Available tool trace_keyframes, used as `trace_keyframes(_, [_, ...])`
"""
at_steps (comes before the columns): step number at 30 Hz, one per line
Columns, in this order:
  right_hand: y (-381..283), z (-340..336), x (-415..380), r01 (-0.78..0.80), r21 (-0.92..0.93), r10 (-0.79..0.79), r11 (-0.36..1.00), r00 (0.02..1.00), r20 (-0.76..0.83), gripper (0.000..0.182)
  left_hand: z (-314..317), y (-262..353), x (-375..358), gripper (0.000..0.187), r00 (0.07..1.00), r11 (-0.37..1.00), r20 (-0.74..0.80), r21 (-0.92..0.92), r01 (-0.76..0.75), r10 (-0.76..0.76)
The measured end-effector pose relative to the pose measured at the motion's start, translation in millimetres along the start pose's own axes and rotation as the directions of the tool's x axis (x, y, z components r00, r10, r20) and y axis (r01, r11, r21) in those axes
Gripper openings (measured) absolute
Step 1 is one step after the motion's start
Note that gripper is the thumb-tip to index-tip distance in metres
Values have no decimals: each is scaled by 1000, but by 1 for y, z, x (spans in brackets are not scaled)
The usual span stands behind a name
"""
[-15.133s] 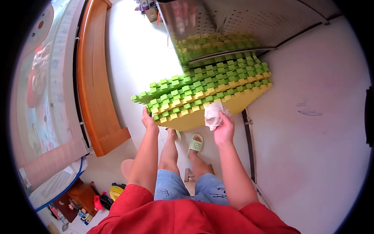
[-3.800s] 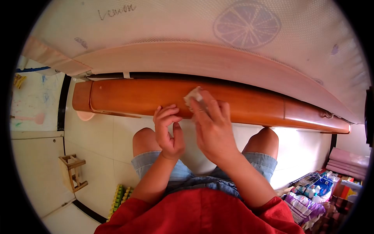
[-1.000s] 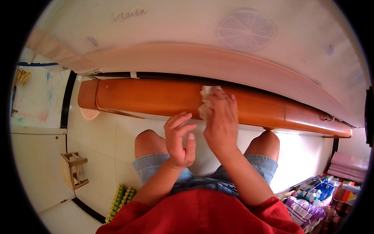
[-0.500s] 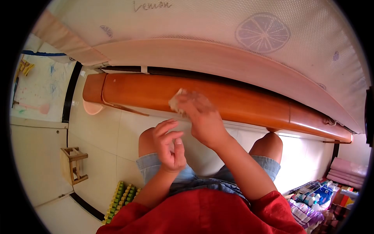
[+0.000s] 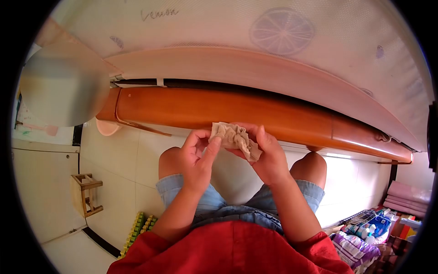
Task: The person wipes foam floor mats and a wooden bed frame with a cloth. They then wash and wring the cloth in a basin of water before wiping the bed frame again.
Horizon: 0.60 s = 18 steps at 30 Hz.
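A crumpled, light brown tissue (image 5: 235,138) is stretched between my two hands, above my lap. My left hand (image 5: 199,155) pinches its left end, with the thumb on top. The right end is in my right hand (image 5: 269,157), whose thumb points up beside it. Just beyond the tissue runs the glossy orange-brown wooden bed rail (image 5: 182,109). Some of the fingers are hidden behind the tissue.
A mesh bed guard (image 5: 205,61) with lemon prints rises behind the rail. A small wooden stool (image 5: 86,194) stands on the left, near a green and yellow item (image 5: 137,233). Bags and bottles (image 5: 360,233) lie at the lower right. A blurred round shape covers the upper left.
My right hand has come back from the rail with the tissue. My left hand, empty before, now grips the tissue too. A blurred shape has appeared at the upper left.
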State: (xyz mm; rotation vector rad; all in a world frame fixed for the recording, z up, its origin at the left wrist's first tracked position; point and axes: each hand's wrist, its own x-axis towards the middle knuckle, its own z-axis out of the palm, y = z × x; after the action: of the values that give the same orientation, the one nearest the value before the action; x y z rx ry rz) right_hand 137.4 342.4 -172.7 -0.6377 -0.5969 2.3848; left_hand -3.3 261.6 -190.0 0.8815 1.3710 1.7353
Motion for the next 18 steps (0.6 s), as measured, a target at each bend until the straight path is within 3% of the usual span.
trace_keyframes(1, [0, 1, -2, 142, -268, -151, 953, 989, -12, 36, -2, -3, 1, 18, 999, 999, -26, -12, 38, -38])
trace_keyframes(2, [1, 2, -4, 261, -516, -296, 816, 955, 16, 37, -2, -4, 3, 18, 996, 997, -51, -25, 75, -76])
trace_keyframes(3, [4, 1, -5, 262, -516, -296, 816, 955, 16, 37, 1, -2, 5, 18, 996, 997, -51, -25, 74, -76])
trace_keyframes(6, [10, 1, -6, 210, -816, -464, 539, 882, -79, 34, 10, 7, 13, 15, 996, 998, -75, 39, 47, -44])
trace_keyframes(7, [11, 1, -6, 212, -815, -463, 539, 883, -77, 34, 9, 8, 16, 16, 994, 995, -84, 74, 73, -67])
trace_keyframes(9, [13, 2, -5, 188, -982, -638, 31, 760, 125, 41, 9, 9, 23, 17, 991, 989, -97, 111, 99, -88])
trace_keyframes(10, [13, 3, -1, 191, -981, -636, 32, 761, 127, 41, 9, 9, 27, 18, 991, 986, -69, 117, 122, -115])
trace_keyframes(12, [13, 5, 11, 320, -904, -753, -283, 510, 416, 47, 7, 7, 35, 20, 989, 981, -47, 127, 147, -142])
trace_keyframes(14, [18, -5, 23, 371, -863, -691, -344, 523, 500, 46, 3, 0, 40, 18, 995, 956, -31, 278, 95, -90])
trace_keyframes(18, [20, -4, 32, 429, -768, -603, -476, 477, 640, 38, -2, -4, 36, 17, 989, 942, -129, 333, -29, 76])
